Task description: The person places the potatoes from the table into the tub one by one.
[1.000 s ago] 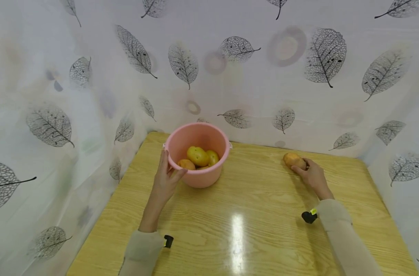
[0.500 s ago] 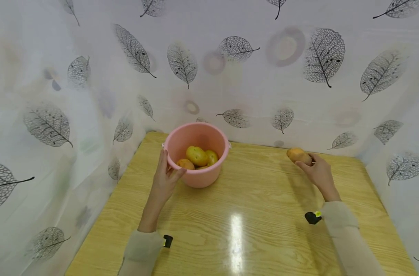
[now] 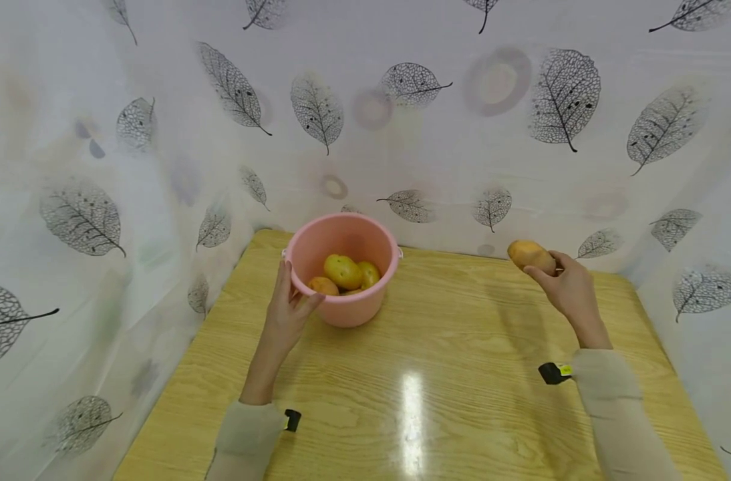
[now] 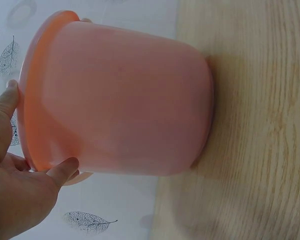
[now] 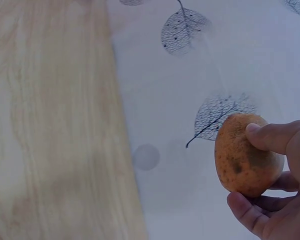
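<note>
A pink bucket [image 3: 353, 310] stands upright on the table with several potatoes [image 3: 344, 271] inside. My left hand [image 3: 286, 317] holds the bucket's near left side at the rim, thumb at the front and fingers near the handle joint. In the left wrist view the bucket [image 4: 125, 100] fills the middle, and that hand [image 4: 25, 190] touches its rim and outer wall. Over the table's far right, my right hand [image 3: 570, 284] grips a single potato [image 3: 529, 256] in the air. The right wrist view shows this potato [image 5: 245, 160], brown with dark spots, between thumb and fingers.
The wooden table [image 3: 437, 347] has a light grain and a bright glare patch near its front. A white leaf-patterned sheet [image 3: 365, 153] hangs behind the table and along both sides. Small black cameras sit at both wrists.
My right hand has lifted the potato off the table and moved it slightly right. The left hand and the bucket have stayed in place.
</note>
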Motion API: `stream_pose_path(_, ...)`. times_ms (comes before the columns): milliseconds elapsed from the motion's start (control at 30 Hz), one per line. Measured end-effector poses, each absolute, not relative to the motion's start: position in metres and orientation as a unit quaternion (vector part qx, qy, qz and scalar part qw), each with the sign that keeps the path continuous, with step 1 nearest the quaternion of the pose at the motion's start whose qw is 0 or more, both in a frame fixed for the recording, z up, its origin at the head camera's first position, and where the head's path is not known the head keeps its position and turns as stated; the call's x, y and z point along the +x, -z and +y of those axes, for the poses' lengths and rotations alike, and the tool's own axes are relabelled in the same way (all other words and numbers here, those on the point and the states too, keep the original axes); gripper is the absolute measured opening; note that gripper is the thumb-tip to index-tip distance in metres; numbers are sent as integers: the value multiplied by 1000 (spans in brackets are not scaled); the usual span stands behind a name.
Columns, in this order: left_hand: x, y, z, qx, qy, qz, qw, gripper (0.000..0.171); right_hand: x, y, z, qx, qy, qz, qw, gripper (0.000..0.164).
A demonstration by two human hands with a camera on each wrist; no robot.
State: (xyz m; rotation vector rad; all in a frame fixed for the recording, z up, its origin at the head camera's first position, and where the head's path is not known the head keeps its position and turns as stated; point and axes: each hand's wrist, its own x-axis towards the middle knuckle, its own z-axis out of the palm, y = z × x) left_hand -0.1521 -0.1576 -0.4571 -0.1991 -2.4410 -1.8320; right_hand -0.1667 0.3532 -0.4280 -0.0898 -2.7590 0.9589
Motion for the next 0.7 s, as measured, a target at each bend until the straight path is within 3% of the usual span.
stream_pose_path(400, -151, 455, -157, -71, 601, -795, 43, 95, -162, 393, 351, -49, -313, -942, 107, 76)
stream_pose_path(700, -150, 446, -155, -55, 606, -793, 25, 95, -158, 368, 352, -44, -316, -938, 136, 74)
